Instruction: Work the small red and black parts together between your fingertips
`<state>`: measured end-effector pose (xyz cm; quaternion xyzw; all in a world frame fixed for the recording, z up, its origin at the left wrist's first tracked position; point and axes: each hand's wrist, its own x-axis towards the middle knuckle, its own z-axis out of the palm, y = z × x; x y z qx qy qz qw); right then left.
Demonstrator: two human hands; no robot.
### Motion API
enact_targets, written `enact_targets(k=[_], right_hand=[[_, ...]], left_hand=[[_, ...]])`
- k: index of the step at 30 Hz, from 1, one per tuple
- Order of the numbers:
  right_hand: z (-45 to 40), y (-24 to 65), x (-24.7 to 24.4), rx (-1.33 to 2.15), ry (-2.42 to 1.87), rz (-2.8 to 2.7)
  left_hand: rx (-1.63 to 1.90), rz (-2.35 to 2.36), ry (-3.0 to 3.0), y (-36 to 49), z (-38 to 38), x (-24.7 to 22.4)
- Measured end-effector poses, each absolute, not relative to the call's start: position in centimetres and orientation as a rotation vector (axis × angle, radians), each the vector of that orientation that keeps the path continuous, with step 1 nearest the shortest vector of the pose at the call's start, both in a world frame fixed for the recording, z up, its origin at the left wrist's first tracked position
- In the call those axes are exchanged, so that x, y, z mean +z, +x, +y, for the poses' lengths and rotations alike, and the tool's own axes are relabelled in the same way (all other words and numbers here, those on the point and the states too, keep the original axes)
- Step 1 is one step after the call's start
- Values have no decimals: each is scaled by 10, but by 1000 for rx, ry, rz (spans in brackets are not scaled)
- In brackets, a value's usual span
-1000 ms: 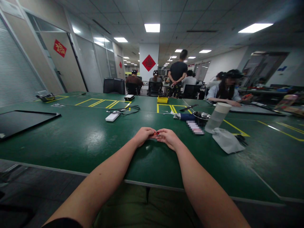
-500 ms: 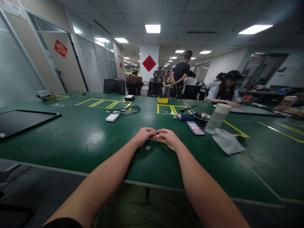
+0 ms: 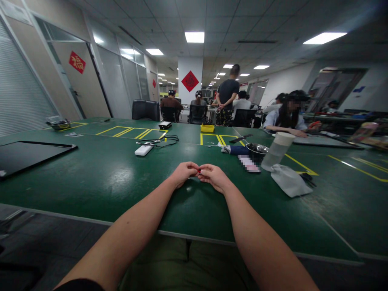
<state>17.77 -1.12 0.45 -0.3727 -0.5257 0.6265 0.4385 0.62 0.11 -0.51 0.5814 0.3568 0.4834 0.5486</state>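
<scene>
My left hand and my right hand meet over the green table, their fingertips pinched together. Between them is a small red object, mostly covered by the fingers. Its kind is too small to make out. Both hands are closed on it, thumbs on the near side. The forearms reach in across the table's front edge.
Beyond my hands lie a white power bank-like block and a black cable. To the right are a metal bowl, a translucent bottle and a white pouch. A dark tray-like panel lies left. A person sits at right.
The small red object has turned slightly between my fingertips, and the bright silvery patch on it shows less. Both hands stay in nearly the same place.
</scene>
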Motion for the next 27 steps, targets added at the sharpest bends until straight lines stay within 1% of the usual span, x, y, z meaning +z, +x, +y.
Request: enact_targets(k=[8,18,27], right_hand=[[-9,178,5,1487,-967,-1287],[-6,176,2,1528,-983,-1230],[-12,175,8,1491,-1046,-1282]], left_hand=[[1095,876,1381,7,2,-6],[1085,930,1471,5,2,-7],[1061,927,1505,7,4,-11]])
